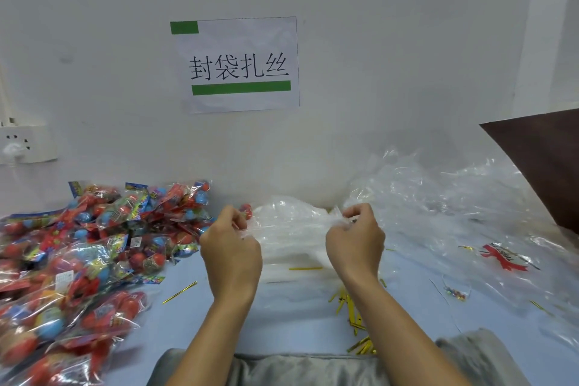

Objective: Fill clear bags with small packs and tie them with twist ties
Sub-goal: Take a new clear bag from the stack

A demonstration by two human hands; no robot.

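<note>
I hold a clear bag [291,230] stretched between my hands above the light blue table [282,310]. My left hand [230,252] pinches its left edge with curled fingers. My right hand [355,241] pinches its right edge the same way. A big heap of small packs [78,254], red and blue in clear wrap, covers the left of the table. Gold twist ties [352,313] lie scattered under my right forearm, and single ones lie at the middle [305,268] and to the left [180,292].
A loose pile of empty clear bags [454,207] fills the right side. A red-printed wrapper [504,257] lies among them. A brown board [545,166] leans at the far right. The wall behind carries a paper sign [239,64] and a socket [26,144].
</note>
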